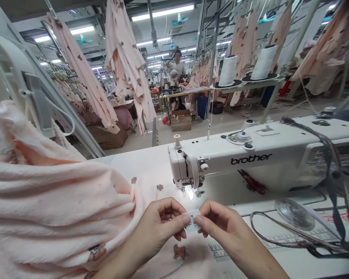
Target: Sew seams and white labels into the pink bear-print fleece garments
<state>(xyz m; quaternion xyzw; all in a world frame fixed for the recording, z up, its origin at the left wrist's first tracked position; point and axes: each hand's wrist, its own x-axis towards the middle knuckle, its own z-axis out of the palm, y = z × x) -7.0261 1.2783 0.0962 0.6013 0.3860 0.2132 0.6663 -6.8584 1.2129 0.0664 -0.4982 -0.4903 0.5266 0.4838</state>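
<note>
A small white printed label (192,222) is stretched between my two hands, just in front of the sewing machine's needle area. My left hand (164,223) pinches its left end between thumb and fingers. At the label's right end, my right hand (219,224) grips it the same way. Below the hands lies pink plush fabric (180,267) with small bear prints, and a large bunched heap of it (55,201) fills the left side. The white Brother sewing machine (215,159) stands right behind my hands, its needle end above the cloth.
Red-handled thread snips (251,182) lie on the machine bed. To the right are a clear round dish (295,214) and tangled dark ribbons (334,186). White thread cones (228,71) stand behind the machine. Pink garments (125,54) hang farther back, where another person (178,66) is visible.
</note>
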